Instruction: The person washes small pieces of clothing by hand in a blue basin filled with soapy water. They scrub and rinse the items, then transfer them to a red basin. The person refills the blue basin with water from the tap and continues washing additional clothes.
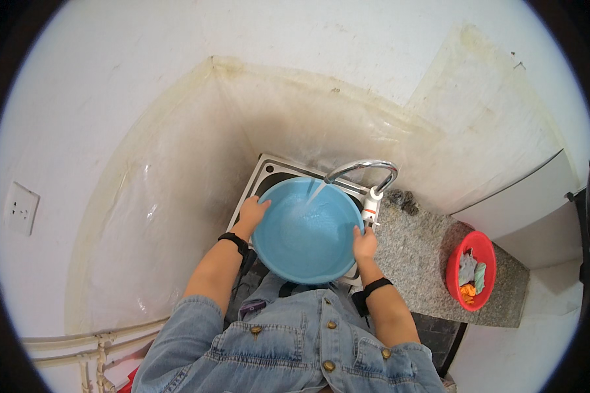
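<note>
A round blue plastic basin (307,245) sits over the metal sink (290,167), and both hands grip its rim. My left hand (253,214) holds the left side, the thumb over the edge. On the right side, beside the tap's base, my right hand (364,243) has hold of the rim. Water runs from the curved chrome spout of the tap (364,164) into the basin, where the surface ripples. The tap's white body stands at the sink's back right corner. The basin hides most of the sink bowl.
On the speckled stone counter (408,265) at the right stands a red plastic basin (453,275) with several cloths (467,267) inside. A dark scouring pad or clump (404,200) lies behind the tap. Plastic-covered walls enclose the sink's back and left; a wall socket (22,209) is far left.
</note>
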The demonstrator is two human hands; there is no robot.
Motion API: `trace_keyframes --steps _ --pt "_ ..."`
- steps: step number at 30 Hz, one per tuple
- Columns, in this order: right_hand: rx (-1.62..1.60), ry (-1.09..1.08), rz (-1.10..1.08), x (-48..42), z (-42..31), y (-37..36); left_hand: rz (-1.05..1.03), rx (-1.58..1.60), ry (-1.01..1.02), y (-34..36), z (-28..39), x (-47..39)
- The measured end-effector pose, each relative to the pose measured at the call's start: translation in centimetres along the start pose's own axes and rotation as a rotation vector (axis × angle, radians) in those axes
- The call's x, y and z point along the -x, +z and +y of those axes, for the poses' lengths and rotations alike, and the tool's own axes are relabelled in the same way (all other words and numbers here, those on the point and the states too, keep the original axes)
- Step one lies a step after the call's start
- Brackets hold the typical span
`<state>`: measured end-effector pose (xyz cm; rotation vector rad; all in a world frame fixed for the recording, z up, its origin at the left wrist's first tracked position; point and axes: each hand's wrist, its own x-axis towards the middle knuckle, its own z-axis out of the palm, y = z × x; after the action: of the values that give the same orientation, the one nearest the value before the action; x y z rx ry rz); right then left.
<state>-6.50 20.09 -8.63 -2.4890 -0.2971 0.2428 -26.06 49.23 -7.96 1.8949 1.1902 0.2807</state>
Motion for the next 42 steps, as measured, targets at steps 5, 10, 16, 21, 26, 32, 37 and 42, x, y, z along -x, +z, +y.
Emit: trace_keyframes --steps 5,10,16,21,26,32,37,42 --pt "0.019 -0.017 -0.017 -0.2 -0.2 -0.2 -0.057 -0.072 -0.072 -0.5 0.2 -0.6" --pt "0.031 -0.036 0.035 -0.4 -0.2 -0.5 -0.024 0.024 -0.153 0.1 0.9 0.5" --pt "0.053 0.031 -0.032 -0.1 -0.9 -1.2 -0.001 -0.056 -0.102 -0.2 1.0 0.7" --pt "-0.004 0.11 -0.103 -1.6 0.1 -0.3 -0.013 -0.218 0.022 -0.3 0.3 0.4" --pt "-0.328 0.404 -0.14 -3.0 0.2 1.2 0.07 -0.164 0.098 0.2 -0.8 0.2" --pt "-0.215 0.336 -0.049 -1.8 -1.2 1.1 0.166 -0.274 0.115 0.2 -2.1 0.3" --pt "-0.163 0.296 0.012 -2.1 -0.1 1.3 0.06 -0.231 0.003 -0.2 0.1 1.0" --pt "-0.124 0.269 -0.013 -1.6 -1.0 0.8 0.046 -0.229 -0.029 -0.9 0.0 1.2"
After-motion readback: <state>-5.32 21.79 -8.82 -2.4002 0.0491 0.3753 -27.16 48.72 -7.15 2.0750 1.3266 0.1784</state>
